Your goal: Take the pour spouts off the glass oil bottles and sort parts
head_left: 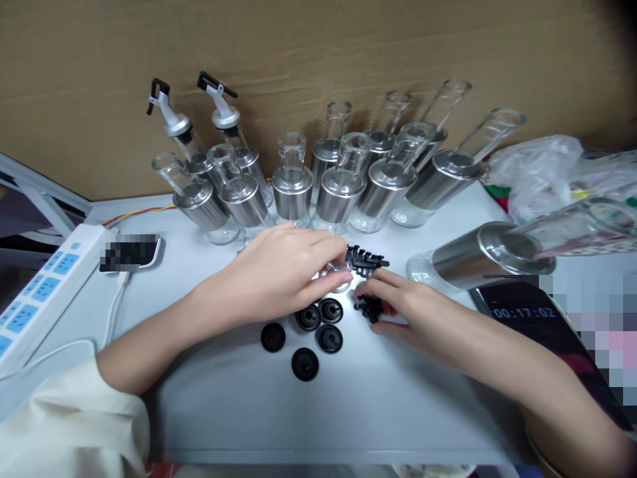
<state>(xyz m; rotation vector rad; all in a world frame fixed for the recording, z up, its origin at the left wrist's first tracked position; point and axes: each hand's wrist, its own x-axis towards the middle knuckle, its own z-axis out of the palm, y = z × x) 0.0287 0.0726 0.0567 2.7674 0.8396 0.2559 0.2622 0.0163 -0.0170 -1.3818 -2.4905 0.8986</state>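
Note:
My left hand [293, 269] is closed, thumb and fingers pinching a silver pourer top [341, 277] mostly hidden behind them. To its right, my right hand [398, 302] reaches down with fingers and thumb apart around a small heap of black plastic pieces [369, 308]; its fingertips touch or nearly touch them. A row of black lever-like pieces [365, 259] lies just beyond. Below my left hand are several round black stoppers [305, 364] on the table. Behind the hands stand several glass bottles with steel sleeves [293, 192]; two at the back left carry silver pourers with black levers [219, 99].
A larger-looking bottle [478, 255] stands nearest on the right, beside a dark screen [527, 318] showing a timer. Left are a white power strip [47, 285] and a phone-like device [132, 253] with a white cable. Cardboard [298, 53] closes off the table's back. Clear plastic bags [542, 172] lie right.

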